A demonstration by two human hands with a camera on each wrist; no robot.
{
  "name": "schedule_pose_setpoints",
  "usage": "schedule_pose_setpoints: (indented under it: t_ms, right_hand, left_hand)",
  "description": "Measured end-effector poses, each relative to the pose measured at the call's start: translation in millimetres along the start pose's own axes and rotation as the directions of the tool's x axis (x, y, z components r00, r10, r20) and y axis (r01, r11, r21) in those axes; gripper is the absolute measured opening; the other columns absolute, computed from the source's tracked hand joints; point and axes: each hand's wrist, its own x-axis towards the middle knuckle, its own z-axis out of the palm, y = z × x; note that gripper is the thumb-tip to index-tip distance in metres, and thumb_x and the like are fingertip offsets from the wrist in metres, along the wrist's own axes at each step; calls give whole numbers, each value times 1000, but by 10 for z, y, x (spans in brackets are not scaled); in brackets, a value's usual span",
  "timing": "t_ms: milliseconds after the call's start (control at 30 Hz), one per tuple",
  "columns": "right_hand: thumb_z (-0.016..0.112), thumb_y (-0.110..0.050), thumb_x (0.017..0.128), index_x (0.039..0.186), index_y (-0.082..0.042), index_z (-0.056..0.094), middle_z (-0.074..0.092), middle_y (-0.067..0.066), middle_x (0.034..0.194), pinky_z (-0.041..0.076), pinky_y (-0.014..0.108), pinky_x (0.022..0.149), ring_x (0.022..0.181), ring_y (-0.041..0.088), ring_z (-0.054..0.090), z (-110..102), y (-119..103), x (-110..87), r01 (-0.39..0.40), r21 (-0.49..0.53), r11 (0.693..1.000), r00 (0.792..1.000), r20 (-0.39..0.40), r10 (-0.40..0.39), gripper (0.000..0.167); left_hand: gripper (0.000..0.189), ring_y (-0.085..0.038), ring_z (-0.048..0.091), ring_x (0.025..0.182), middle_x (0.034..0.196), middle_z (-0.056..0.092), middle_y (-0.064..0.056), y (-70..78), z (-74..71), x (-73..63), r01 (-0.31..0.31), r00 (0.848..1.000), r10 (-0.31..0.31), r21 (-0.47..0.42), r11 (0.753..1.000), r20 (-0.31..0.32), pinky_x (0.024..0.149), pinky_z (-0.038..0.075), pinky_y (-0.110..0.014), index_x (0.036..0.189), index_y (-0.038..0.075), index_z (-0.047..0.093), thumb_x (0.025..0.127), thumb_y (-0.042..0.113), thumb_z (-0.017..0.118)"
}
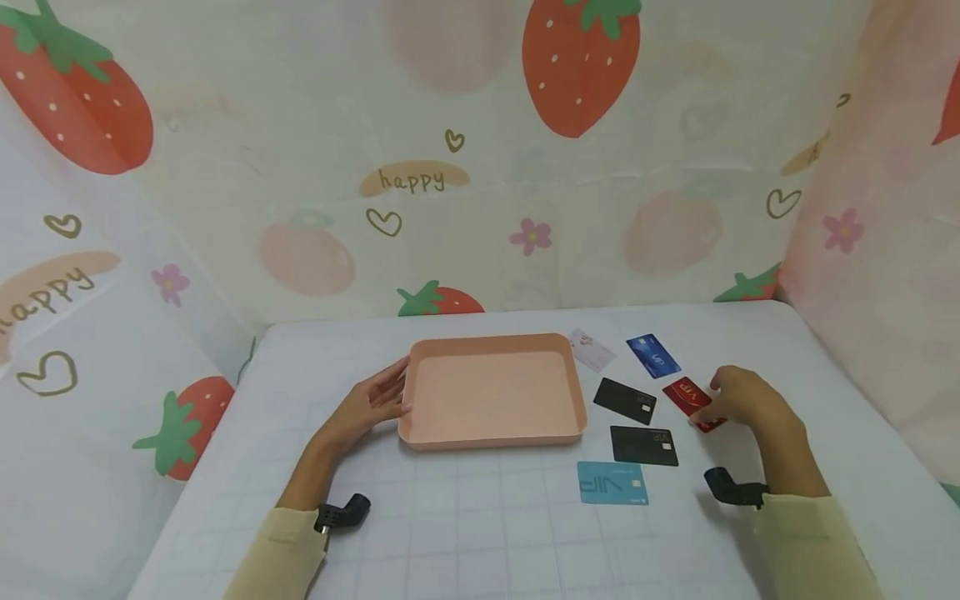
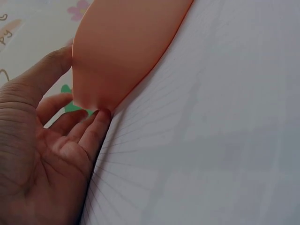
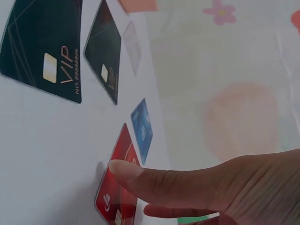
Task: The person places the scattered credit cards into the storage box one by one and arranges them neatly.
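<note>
A shallow peach-coloured tray (image 1: pixel 491 440) lies on the white table. My left hand (image 1: pixel 375 398) holds it at its left end, thumb at the rim and fingertips against the lower wall, as the left wrist view shows. On the right, my right hand (image 1: pixel 750 398) pinches a red VIP card (image 1: pixel 684 392); the thumb (image 3: pixel 129 169) overlaps the card's face, and the other fingers are partly hidden behind it. Around it lie a blue VIP card (image 1: pixel 653 356), a black card (image 1: pixel 626 400), a second black card (image 1: pixel 644 446), a light-blue card (image 1: pixel 611 483) and a pale patterned card (image 1: pixel 591 350).
The tabletop (image 1: pixel 465 533) bears a faint grid toward the front. A strawberry-printed cloth (image 1: pixel 322 158) hangs behind the table and along both sides. Each wrist wears a black camera, one by the left cuff (image 1: pixel 343 512) and one by the right (image 1: pixel 735 487).
</note>
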Motion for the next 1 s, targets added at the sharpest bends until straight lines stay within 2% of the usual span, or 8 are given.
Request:
schedule_pose_setpoints:
  t_ms: [300, 500, 600, 833, 1000]
  right_hand:
    - [88, -23, 76, 112, 18, 57, 62, 27, 96, 50, 47, 74, 87, 37, 55, 57, -44, 6, -9, -63, 998, 1000, 15, 10, 63]
    - [88, -21, 77, 110, 16, 60, 63, 26, 95, 50, 47, 74, 87, 37, 55, 50, -57, 11, -11, -61, 998, 1000, 28, 13, 57]
    - [88, -22, 77, 110, 15, 60, 63, 26, 96, 51, 49, 75, 88, 37, 55, 40, -45, 20, -16, -48, 999, 999, 34, 18, 57]
    - [87, -38, 78, 110, 18, 59, 63, 23, 91, 52, 45, 71, 85, 35, 55, 61, -25, 18, 3, -50, 999, 1000, 21, -2, 70]
    - [87, -36, 78, 109, 18, 58, 63, 22, 89, 51, 42, 68, 83, 34, 56, 69, -39, 9, 12, -76, 997, 1000, 9, -12, 69]
  left_hand:
    - [77, -30, 30, 150, 166, 26, -9, -1, 23, 5, 21, 999, -19, 54, 998, -37, 108, 40, -18, 160, 9, 30, 96, 10, 72]
    - [76, -30, 32, 149, 166, 27, -10, 12, 18, 21, 17, 999, -16, 25, 1000, -41, 106, 43, -19, 160, 7, 30, 96, 6, 70]
    - [75, -30, 32, 149, 165, 28, -10, 17, 13, 26, 16, 999, -15, 13, 1000, -44, 106, 43, -19, 159, 8, 31, 95, 6, 71]
    - [77, -29, 31, 150, 165, 29, -9, -9, 6, 16, 31, 999, -31, -1, 1000, -42, 106, 43, -20, 160, 9, 32, 94, 8, 73]
    - [77, -30, 32, 149, 165, 29, -9, -18, -2, 24, 24, 999, -24, 0, 1000, -42, 106, 44, -20, 160, 8, 32, 95, 7, 72]
